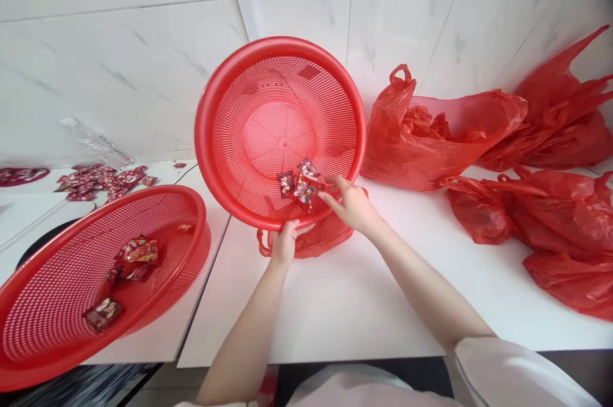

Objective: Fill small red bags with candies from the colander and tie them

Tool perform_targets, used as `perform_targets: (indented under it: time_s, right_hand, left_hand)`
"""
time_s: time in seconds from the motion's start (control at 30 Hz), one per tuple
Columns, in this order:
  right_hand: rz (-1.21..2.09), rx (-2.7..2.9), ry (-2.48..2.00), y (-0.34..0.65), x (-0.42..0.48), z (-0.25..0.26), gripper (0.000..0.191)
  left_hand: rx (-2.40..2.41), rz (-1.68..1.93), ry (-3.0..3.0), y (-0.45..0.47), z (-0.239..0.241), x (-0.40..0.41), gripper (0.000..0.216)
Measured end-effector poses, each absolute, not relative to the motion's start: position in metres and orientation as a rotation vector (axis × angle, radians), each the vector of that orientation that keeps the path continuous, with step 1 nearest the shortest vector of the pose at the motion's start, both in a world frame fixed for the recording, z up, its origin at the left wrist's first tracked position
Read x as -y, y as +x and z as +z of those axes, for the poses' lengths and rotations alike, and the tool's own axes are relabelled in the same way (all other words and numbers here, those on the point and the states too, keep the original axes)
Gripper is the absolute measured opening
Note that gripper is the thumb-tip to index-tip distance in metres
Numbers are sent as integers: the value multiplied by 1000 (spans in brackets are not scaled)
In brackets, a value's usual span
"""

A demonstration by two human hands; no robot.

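Note:
A red plastic basket with mesh sides is tipped toward me above the white table. My left hand is closed on its near rim, thumb on top. Several small wrapped packets, dark red and white, lie together low on the basket's inner wall. Just right of them, inside the rim, is my right hand, its thumb and forefinger stretched out and apart. Whether the fingertips touch a packet is hard to see. Beneath the basket sits a red plastic bag, mostly hidden by it.
To the left, a second red basket leans with several packets inside. Behind it lies a pile of small red packets. Red plastic bags stand by the tiled wall, and tied red bags lie at the right.

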State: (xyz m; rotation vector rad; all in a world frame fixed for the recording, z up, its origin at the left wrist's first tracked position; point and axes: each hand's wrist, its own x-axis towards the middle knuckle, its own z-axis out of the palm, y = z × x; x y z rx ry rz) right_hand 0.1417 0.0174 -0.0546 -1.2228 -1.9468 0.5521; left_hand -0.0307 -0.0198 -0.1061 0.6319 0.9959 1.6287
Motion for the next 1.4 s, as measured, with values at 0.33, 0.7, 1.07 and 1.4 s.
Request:
perform_targets:
  time_s: [0.33,0.7,1.07,1.4]
  right_hand:
    - [1500,1171,-907,147,-38,-64,37]
    - [1662,864,-785,148,-33,-53,39]
    - [1422,1061,-943,147,-34,-59,40]
    - [782,1762,-1116,131,-16,-63,41]
  left_hand:
    - [-913,1481,674,-23,-118,24,40]
    - [-904,1540,679,-29,-106,21,47]
    - [-907,1563,661,-28,-109,21,45]
    - [-780,1415,758,-16,-109,29,51]
